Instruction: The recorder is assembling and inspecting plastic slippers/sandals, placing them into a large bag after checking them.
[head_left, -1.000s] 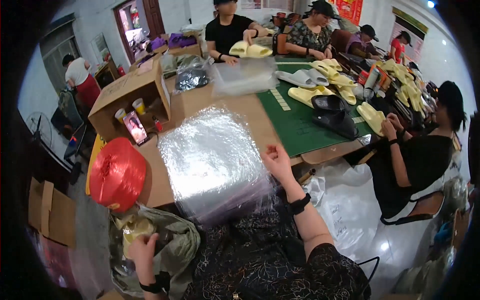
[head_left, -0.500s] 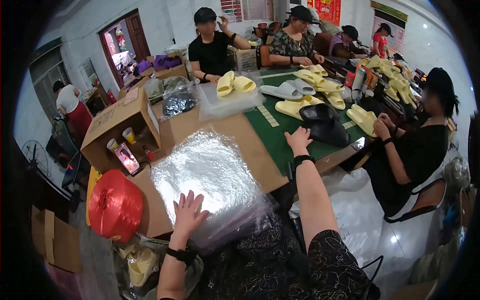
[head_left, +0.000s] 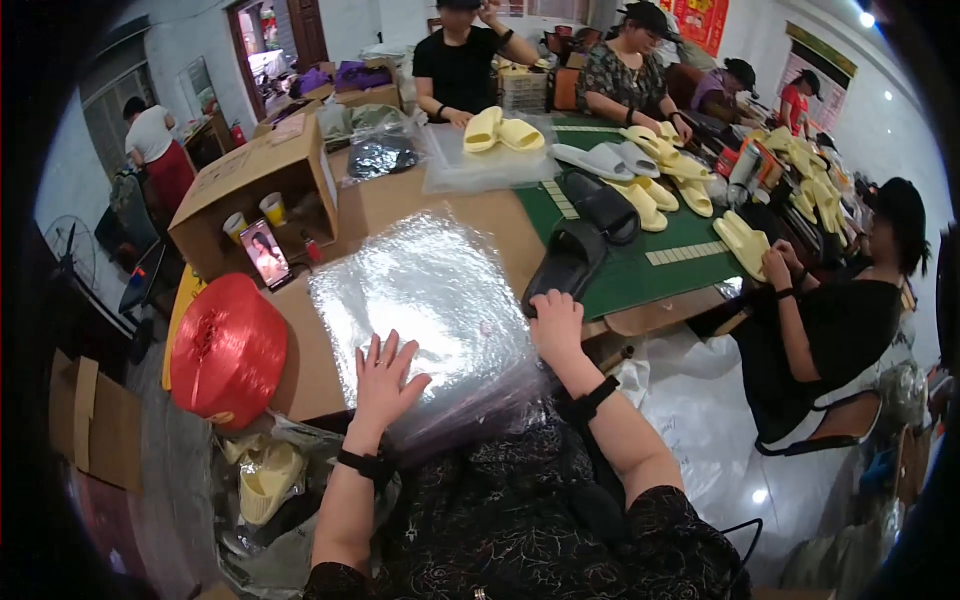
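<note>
My left hand lies with spread fingers on a stack of clear plastic bags at the table's near side. My right hand has its fingers curled over the near end of a black slipper, which lies across the edge of the green mat, just right of the bags. Touching that slipper at its far end is a second black slipper. Behind them, on the mat, are a grey pair of slippers and several pale yellow slippers.
Left of the bags stand a big red roll of plastic twine, a phone and an open cardboard box holding paper cups. A yellow pair rests on more plastic at the back. A co-worker sits at the right; others work behind.
My right hand has drawn the black slippers left and nearer across the green mat, up beside the bags. My left hand stays spread on the bag stack. The whole view has shifted slightly.
</note>
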